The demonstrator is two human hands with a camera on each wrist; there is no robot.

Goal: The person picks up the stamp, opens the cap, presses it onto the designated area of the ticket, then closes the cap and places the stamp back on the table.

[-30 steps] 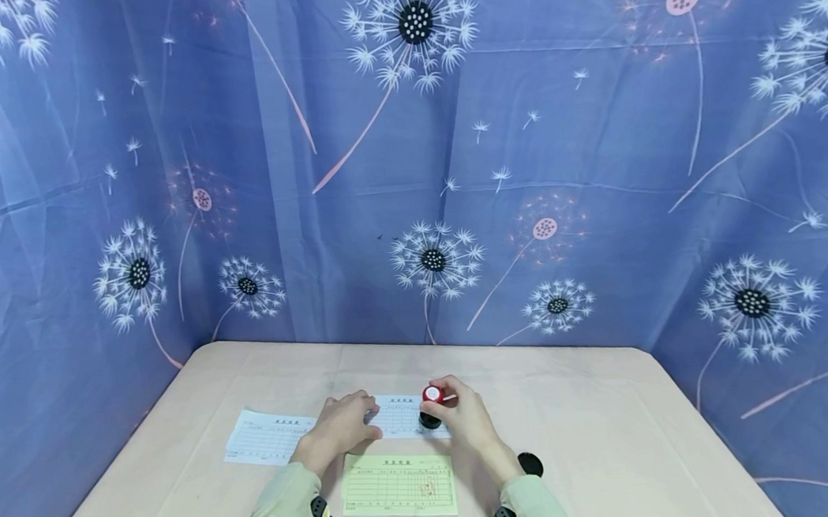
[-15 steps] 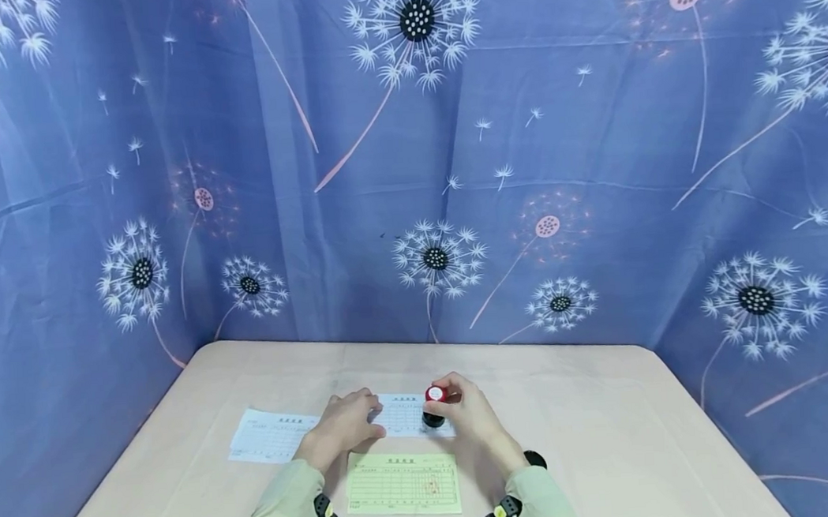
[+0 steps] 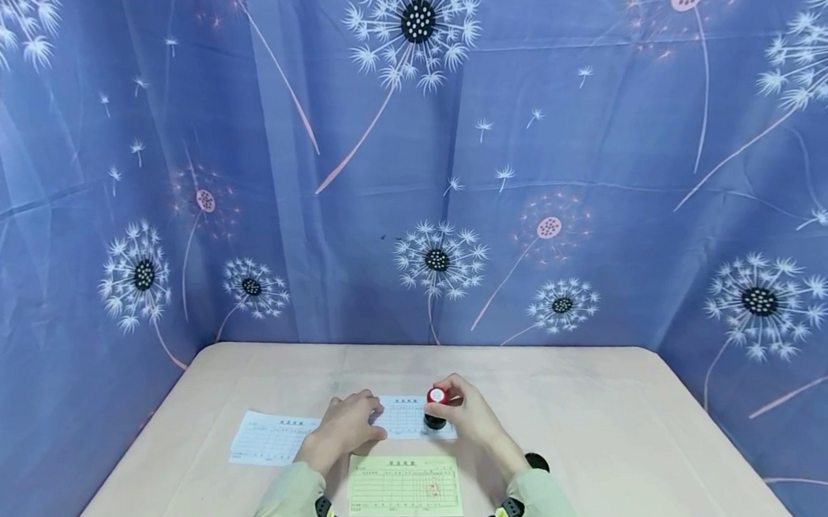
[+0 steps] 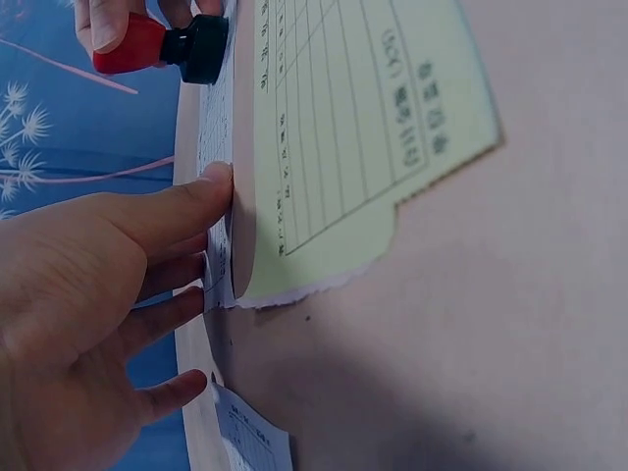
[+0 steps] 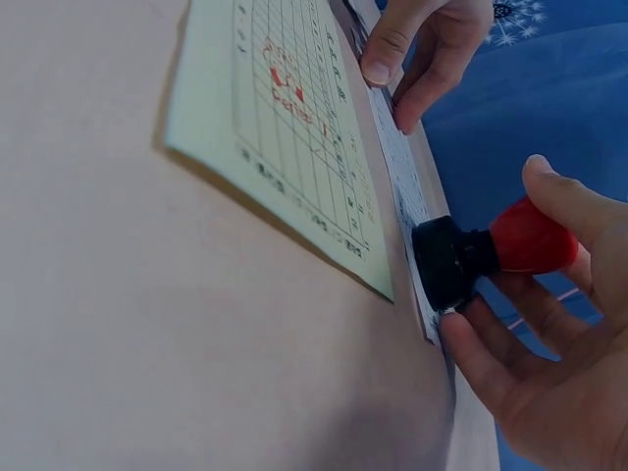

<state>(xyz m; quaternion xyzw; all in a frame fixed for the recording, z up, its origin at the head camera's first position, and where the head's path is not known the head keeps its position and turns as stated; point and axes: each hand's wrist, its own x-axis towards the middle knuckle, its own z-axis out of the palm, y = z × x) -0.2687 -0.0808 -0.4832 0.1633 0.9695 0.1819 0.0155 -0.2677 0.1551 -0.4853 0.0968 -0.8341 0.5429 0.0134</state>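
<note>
From the near side, well back, the head camera is looking forward and down over the beige cloth-covered table [image 3: 610,436] at the blue dandelion-printed fabric curtain [image 3: 357,254] beyond. The left wrist camera is sitting close to the bare left hand [image 4: 98,294] and facing far, its frame lying sideways with the scene's right at the top. The right wrist camera, close to the bare right hand [image 5: 564,383], is facing far with left at the top. Both wrist views are sharing the pale-green rectangular paper form [image 4: 343,128] and the red-and-black round stamp [image 5: 481,253].
</note>
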